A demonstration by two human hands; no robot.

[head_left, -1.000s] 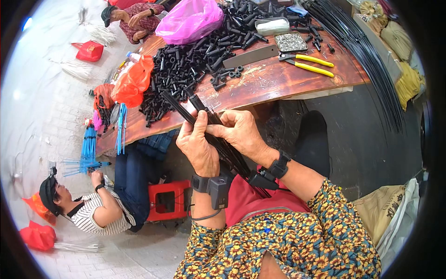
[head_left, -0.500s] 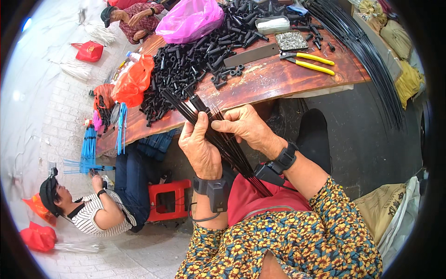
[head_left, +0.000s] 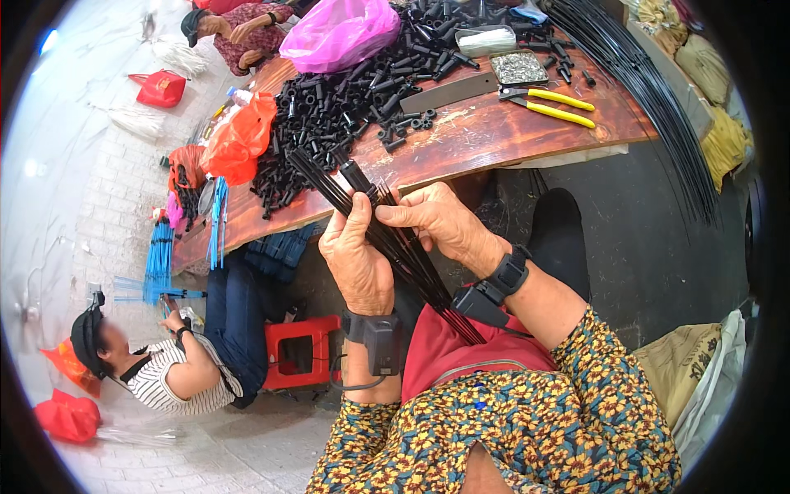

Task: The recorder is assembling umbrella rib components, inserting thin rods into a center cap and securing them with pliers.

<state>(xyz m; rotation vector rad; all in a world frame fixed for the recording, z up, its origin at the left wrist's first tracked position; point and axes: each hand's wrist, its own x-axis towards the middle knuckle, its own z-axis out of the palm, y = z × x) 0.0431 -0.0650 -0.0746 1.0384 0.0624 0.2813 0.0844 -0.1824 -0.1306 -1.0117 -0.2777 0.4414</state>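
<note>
A bundle of thin black rods (head_left: 421, 278) slants from my lap up toward the table edge. Round its upper part my left hand (head_left: 359, 262) is closed, thumb upward. A thicker black tubular piece (head_left: 355, 174) sticks up beyond that thumb, among the rod ends. Against the bundle's right side my right hand (head_left: 444, 224) is pinched, thumb and fingers on the rods just below the tubular piece. What lies exactly between those fingertips is partly hidden. Both wrists wear black straps with small boxes.
The wooden table (head_left: 485, 148) carries a heap of black tubular parts (head_left: 329, 107), yellow-handled pliers (head_left: 559, 107), a tray of small metal pieces (head_left: 518, 68), a pink bag (head_left: 341, 33) and long black rods (head_left: 642, 82). A co-worker (head_left: 177, 370) sits left near a red stool (head_left: 303, 354).
My hands stay on the bundle with barely any movement; the right fingers have shifted slightly. The whole view has moved a little. The co-worker at the left has turned their head.
</note>
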